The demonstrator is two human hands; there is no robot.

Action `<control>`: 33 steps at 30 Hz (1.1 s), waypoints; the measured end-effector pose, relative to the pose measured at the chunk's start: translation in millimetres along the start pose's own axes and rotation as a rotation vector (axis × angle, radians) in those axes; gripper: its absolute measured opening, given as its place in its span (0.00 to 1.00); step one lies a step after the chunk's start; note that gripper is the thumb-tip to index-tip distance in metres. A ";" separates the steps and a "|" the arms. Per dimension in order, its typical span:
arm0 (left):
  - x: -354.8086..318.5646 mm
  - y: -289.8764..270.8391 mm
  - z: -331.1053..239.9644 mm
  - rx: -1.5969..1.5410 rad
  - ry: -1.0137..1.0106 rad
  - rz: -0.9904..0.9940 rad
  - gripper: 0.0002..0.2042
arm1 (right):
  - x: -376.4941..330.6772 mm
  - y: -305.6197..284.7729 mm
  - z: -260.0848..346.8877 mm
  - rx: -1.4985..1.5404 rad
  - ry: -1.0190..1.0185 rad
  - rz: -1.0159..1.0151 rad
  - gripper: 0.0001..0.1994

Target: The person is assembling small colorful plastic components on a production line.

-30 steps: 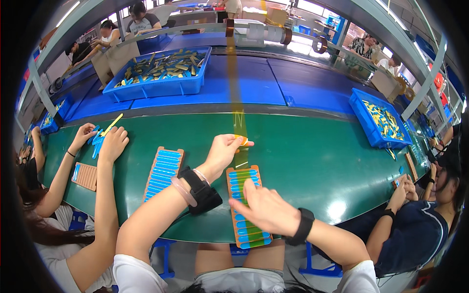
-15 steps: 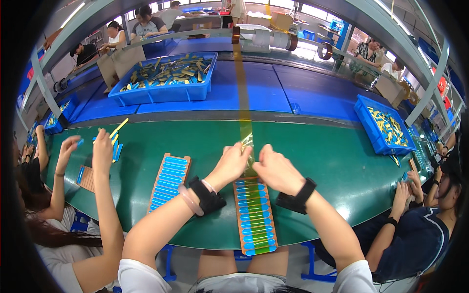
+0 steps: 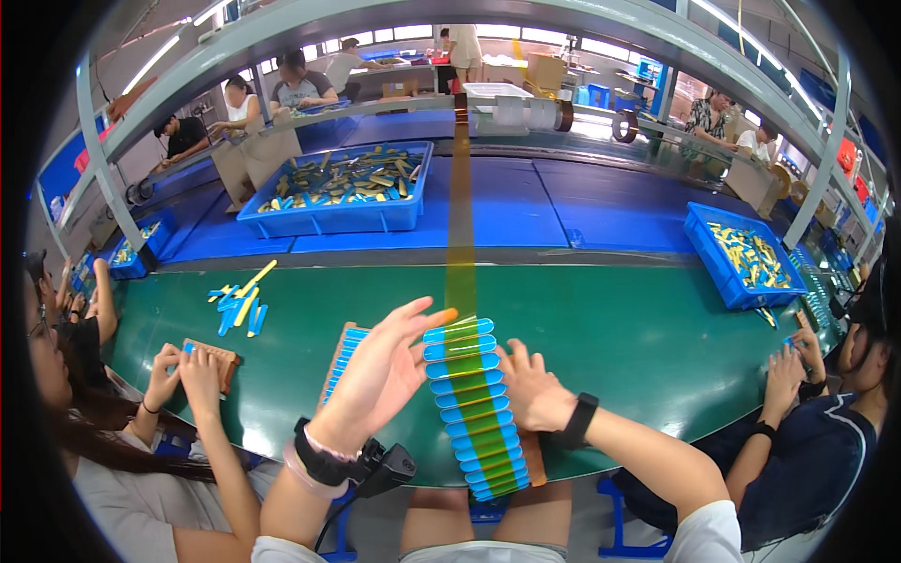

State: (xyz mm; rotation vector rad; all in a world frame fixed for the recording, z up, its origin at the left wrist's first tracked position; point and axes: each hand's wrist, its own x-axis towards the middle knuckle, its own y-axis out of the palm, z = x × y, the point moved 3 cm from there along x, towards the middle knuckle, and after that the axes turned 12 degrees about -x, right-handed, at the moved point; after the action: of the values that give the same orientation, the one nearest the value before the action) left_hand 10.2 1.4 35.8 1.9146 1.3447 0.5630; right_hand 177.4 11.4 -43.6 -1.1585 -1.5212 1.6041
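A row of light-blue oblong pieces [image 3: 469,403] lies on a wooden tray [image 3: 535,460] on the green belt right in front of me. A strip of amber see-through tape [image 3: 460,216] runs from high at the back down over the middle of that row. My left hand [image 3: 380,371] is spread at the row's left side, with one fingertip under or against the tape at the top piece. My right hand [image 3: 530,389] rests flat on the row's right edge, fingers apart. A second tray of blue pieces [image 3: 340,361] lies partly hidden behind my left hand.
A large blue bin [image 3: 338,211] of yellow and blue pieces stands beyond the green belt [image 3: 638,328], and a smaller blue bin [image 3: 746,258] is at the right. Loose pieces [image 3: 239,300] lie on the belt at left. Co-workers' hands [image 3: 188,366] [image 3: 784,371] work on both sides.
Both hands came down from the top of the row to its sides. The tape now lies along the whole row. My left hand has opened out flat.
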 end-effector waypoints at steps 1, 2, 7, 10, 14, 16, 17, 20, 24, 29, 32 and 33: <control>-8.6 -6.1 2.2 0.002 0.034 -0.028 0.19 | -3.0 -6.5 11.3 -0.094 -0.015 0.076 0.36; -19.7 -10.6 4.7 0.006 0.071 -0.056 0.22 | -1.4 -2.9 16.7 -0.183 -0.032 0.040 0.35; -83.5 -53.9 4.7 0.808 0.404 -0.238 0.30 | -5.6 -2.2 -4.9 -0.018 -0.250 -0.226 0.38; -107.8 -90.0 -1.5 1.328 0.397 -0.422 0.36 | -23.8 -22.4 -42.0 -0.320 -0.249 -0.233 0.34; -129.7 -130.6 -12.7 1.721 0.230 -0.535 0.36 | -16.1 -6.6 -104.6 -0.304 -0.049 -0.254 0.29; -128.4 -138.0 -16.6 1.661 0.235 -0.495 0.29 | -9.4 -5.6 -132.2 -0.309 0.059 -0.236 0.30; -124.9 -138.7 -18.1 1.661 0.235 -0.495 0.29 | -5.2 -1.0 -151.2 -0.332 0.103 -0.249 0.29; -111.3 -134.6 -20.0 1.655 0.326 -0.370 0.27 | -2.6 10.1 -218.2 -0.351 0.219 -0.241 0.26; -109.5 -132.7 -18.2 1.626 0.354 -0.355 0.25 | 6.9 21.2 -225.8 -0.546 0.364 -0.348 0.23; -118.0 -138.9 -14.8 1.638 0.358 -0.403 0.26 | 42.0 -13.1 -56.3 0.382 0.033 -0.175 0.25; -114.1 -131.2 -2.2 1.634 0.390 -0.420 0.26 | 43.0 -6.4 -9.4 0.453 -0.029 -0.142 0.25; -112.1 -129.4 6.0 1.637 0.404 -0.409 0.26 | 42.1 -6.3 -3.2 0.437 -0.038 -0.092 0.23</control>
State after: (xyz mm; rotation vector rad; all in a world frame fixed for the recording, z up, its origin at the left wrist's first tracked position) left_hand -106.0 -79.2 -60.8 2.5082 2.8623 -0.6897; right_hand 162.2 51.2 -44.4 -0.8079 -1.1459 1.7862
